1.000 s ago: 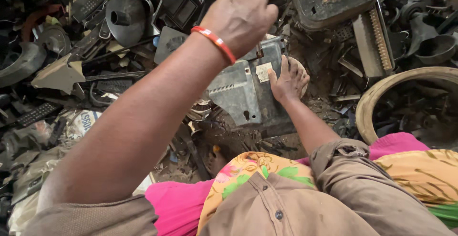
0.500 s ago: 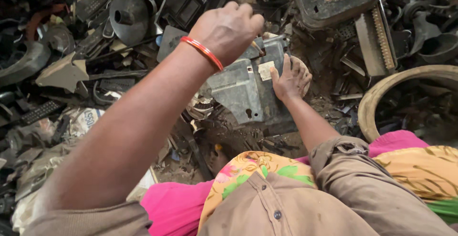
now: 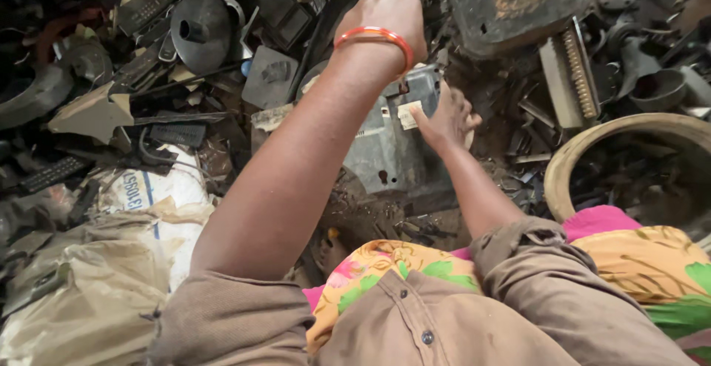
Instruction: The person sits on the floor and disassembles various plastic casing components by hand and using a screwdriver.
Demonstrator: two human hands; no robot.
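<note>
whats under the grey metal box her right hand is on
The grey metal box lies on dirt and dark scrap bits. The right hand rests on its top edge; the raised left hand and forearm cover its left part, so what's beneath there is hidden.

Dim, soft daylight (corners murky), slight wide-angle edge distortion.

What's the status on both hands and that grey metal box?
Left hand raised in a fist, orange bangle at wrist. Right hand flat on grey metal box. Scrap piled all around; round basket rim beside it.
</note>
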